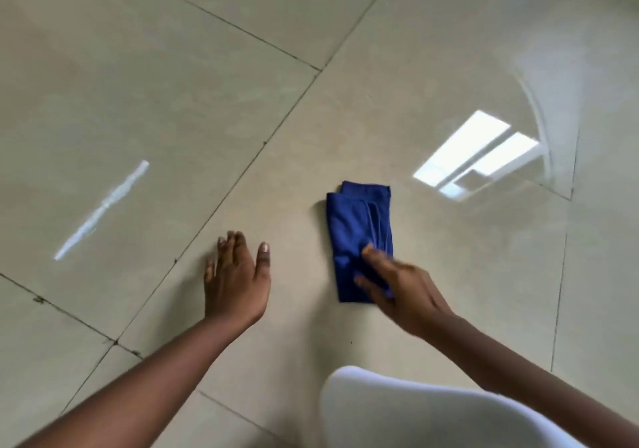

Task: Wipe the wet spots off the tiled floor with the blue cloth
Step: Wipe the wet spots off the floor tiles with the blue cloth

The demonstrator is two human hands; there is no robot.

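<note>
A folded blue cloth (358,226) lies flat on the glossy beige tiled floor (173,102), a little right of centre. My right hand (397,285) reaches in from the lower right, its straight fingers lying over the cloth's near end; the hand is motion-blurred. My left hand (235,278) is spread with straight fingers on or just above the tile, left of the cloth and apart from it. I cannot make out any wet spots among the floor's reflections.
Dark grout lines (242,171) cross the floor diagonally. A bright window reflection (477,154) shines right of the cloth, and a thin streak of light (103,209) at the left. Something white and rounded (415,409) fills the bottom edge below my right arm.
</note>
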